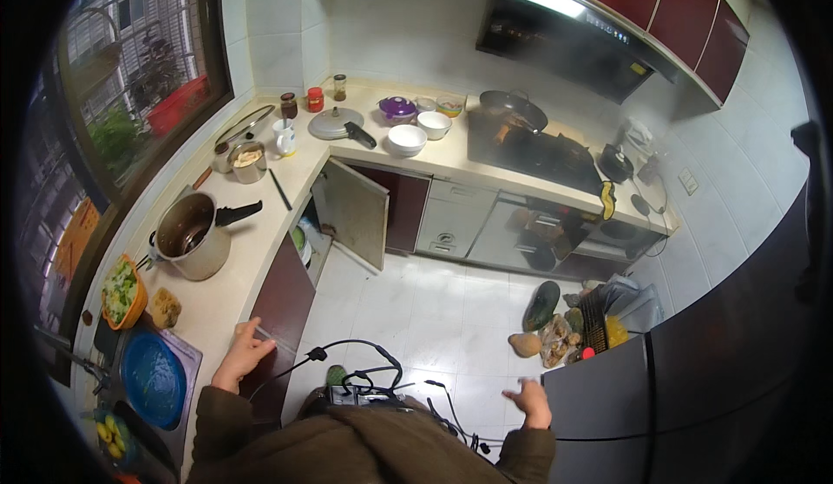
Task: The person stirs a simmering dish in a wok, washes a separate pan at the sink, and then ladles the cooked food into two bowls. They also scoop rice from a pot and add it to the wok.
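My left hand [245,352] hovers at the front edge of the cream countertop [224,302], thumb and fingers apart, with nothing seen in it. A thin pale strip shows beside its fingertips against the dark red cabinet front; whether they touch, I cannot tell. My right hand [530,403] hangs near the dark grey refrigerator [599,399], fingers apart and holding nothing. Nearest my left hand, a blue basin [154,380] with water sits in the sink. Beyond stand a yellowish sponge-like lump [165,307], an orange basket [138,302] of chopped greens and an uncovered pressure cooker pot [195,243].
A corner cabinet door [355,211] hangs ajar over the tiled floor. A wok [514,112] rests on the smoky stove. Two white bowls [407,140] and a pressure cooker lid [335,123] lie along the back counter. Vegetables, including a winter melon [541,305], lie near the refrigerator. Black cables cross before me.
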Motion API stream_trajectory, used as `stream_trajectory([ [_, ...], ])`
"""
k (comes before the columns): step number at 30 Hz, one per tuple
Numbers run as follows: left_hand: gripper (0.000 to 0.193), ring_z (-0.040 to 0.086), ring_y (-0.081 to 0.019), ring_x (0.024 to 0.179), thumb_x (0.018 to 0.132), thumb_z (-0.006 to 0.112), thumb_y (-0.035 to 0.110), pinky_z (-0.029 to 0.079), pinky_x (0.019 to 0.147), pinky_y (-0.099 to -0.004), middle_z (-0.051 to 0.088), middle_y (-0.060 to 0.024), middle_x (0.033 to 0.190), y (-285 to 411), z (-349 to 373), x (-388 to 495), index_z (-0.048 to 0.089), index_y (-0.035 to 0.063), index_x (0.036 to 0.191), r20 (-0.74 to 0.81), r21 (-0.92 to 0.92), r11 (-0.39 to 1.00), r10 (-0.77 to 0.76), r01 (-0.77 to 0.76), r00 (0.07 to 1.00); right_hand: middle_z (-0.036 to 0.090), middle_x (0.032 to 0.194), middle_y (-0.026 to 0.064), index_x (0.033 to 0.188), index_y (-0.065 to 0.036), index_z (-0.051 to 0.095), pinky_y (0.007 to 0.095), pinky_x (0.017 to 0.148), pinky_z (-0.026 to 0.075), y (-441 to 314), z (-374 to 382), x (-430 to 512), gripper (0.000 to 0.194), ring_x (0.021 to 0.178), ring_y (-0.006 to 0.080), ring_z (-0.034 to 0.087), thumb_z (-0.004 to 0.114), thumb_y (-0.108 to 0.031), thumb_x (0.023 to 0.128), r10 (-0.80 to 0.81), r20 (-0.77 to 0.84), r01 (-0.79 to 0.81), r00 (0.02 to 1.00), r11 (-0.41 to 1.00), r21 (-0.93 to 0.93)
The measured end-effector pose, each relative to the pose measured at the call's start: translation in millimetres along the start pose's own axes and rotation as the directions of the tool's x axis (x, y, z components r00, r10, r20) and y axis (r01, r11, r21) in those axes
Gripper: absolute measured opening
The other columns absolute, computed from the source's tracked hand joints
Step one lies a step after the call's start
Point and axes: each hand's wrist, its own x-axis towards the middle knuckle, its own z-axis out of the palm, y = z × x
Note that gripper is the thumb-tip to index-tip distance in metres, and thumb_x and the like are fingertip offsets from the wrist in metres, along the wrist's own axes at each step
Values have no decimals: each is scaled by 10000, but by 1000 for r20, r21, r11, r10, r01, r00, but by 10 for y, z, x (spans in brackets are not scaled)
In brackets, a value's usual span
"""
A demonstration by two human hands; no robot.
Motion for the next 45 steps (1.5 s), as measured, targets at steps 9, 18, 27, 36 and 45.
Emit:
stream_trajectory([
  [9, 761, 544, -253, 1067, 827, 744, 393, 478, 879, -350, 453, -163, 1302, 204, 398, 1083, 420, 17, 1404, 396, 157, 987, -89, 28, 914, 575, 1243, 193, 1223, -62, 619, 464, 951, 459, -254, -105, 557, 679, 1175, 394, 507, 762, -508, 732, -2, 2, 2, 1000, 999, 51],
  [18, 659, 575, -235, 1082, 860, 723, 333, 481, 863, -337, 561, -175, 1246, 44, 423, 1874, 460, 12, 1372, 313, -114, 959, -213, 259, 926, 496, 1364, 182, 1203, -131, 640, 626, 1061, 228, -1669, -924, 2302, 646, 1323, 417, 341, 701, -577, 740, -307, -146, 269, 941, 935, -230],
  [27, 577, 601, -211, 1016, 884, 692, 311, 497, 828, -349, 611, -127, 1154, 268, 1006, 3005, 492, 4, 1331, 463, -276, 872, -248, 404, 851, 369, 1475, 191, 1258, -152, 617, 675, 1093, 62, -1802, -1475, 3072, 691, 1403, 421, 216, 714, -572, 719, -169, -10, 167, 986, 981, -102],
  [36, 450, 578, -184, 791, 762, 783, 331, 478, 686, -344, 617, -105, 865, 185, 2312, 4269, 639, 2, 1033, -3, -151, 973, -178, 175, 984, 405, 1423, 196, 1311, -98, 510, 653, 1100, 109, -875, -2390, 4828, 856, 1354, 427, 295, 856, -401, 589, -119, -599, -26, 792, 974, -227],
  [45, 427, 559, -131, 817, 849, 716, 329, 464, 664, -299, 641, -70, 973, 2020, 3458, 4552, 629, 50, 1160, 307, 33, 959, -279, 283, 910, 522, 989, 65, 1415, -119, 427, 480, 1016, 255, -1832, -4061, 6760, 971, 1002, 287, 468, 869, -227, 557, -658, -664, 679, 355, 669, -301],
])
